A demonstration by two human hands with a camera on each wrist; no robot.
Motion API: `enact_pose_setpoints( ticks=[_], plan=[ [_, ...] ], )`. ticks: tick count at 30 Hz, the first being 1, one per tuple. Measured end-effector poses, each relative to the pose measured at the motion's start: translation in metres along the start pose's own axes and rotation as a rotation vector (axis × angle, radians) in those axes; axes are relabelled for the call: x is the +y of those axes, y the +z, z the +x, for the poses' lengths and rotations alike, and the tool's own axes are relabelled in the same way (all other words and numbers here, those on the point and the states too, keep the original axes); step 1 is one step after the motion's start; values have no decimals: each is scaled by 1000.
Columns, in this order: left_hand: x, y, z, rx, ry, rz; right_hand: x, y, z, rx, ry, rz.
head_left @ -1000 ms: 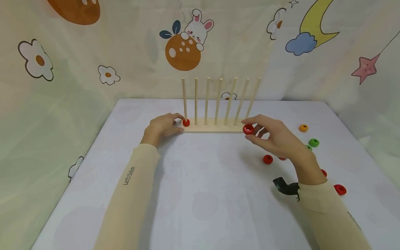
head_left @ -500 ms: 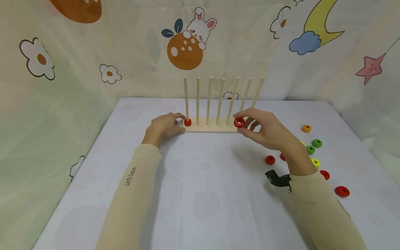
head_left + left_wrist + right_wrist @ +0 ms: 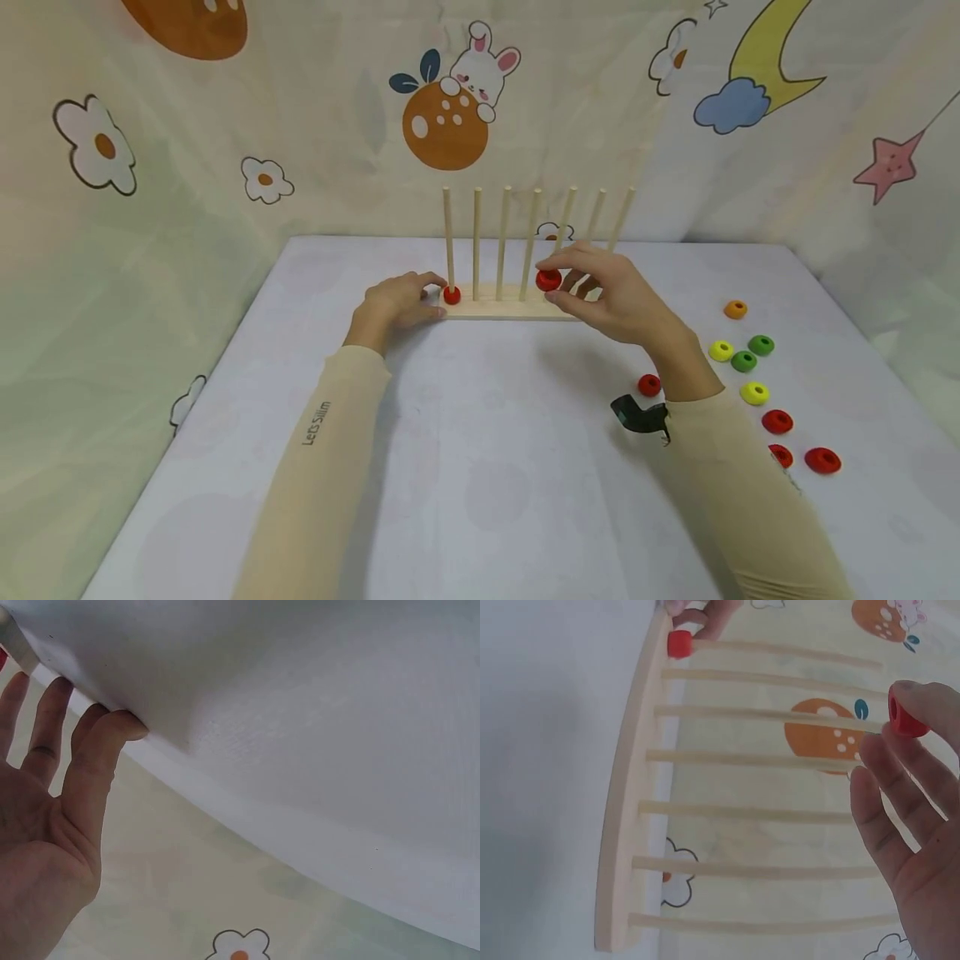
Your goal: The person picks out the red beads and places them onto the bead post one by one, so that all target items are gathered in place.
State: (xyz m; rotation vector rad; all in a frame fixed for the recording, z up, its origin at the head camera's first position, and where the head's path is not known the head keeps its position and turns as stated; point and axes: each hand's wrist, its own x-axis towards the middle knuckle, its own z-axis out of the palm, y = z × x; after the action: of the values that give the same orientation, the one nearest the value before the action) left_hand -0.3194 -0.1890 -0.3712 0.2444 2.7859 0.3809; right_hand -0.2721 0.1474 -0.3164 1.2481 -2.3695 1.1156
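Note:
A wooden rack (image 3: 502, 311) with a row of several upright pegs stands at the back of the table. My left hand (image 3: 392, 310) grips its left end, thumb in front and fingers behind. Beside that hand a red bead (image 3: 452, 296) sits at the foot of the leftmost peg. Between thumb and fingertips my right hand (image 3: 618, 292) pinches another red bead (image 3: 548, 281), held up near the middle pegs. In the right wrist view this bead (image 3: 906, 714) is off the pegs, its hole facing left. Only part of my left hand (image 3: 56, 817) shows in the left wrist view.
Loose beads lie on the right of the table (image 3: 480, 467): red (image 3: 822, 461), yellow (image 3: 722, 351), green (image 3: 761, 345) and orange (image 3: 736, 309). Behind the rack hangs a printed cloth (image 3: 322, 108). A black strap (image 3: 640, 414) sticks out from the right sleeve.
My right hand has moved left along the rack with the red bead, from the right end toward the middle, and the bead has turned. My left hand stays at the rack's left end.

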Motion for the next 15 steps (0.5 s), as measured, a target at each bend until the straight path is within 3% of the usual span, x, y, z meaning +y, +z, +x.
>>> enact_pose_setpoints(
  ticks=[15],
  plan=[
    [-1, 2, 3, -6, -10, 5, 1, 19, 31, 64, -35, 41]
  ],
)
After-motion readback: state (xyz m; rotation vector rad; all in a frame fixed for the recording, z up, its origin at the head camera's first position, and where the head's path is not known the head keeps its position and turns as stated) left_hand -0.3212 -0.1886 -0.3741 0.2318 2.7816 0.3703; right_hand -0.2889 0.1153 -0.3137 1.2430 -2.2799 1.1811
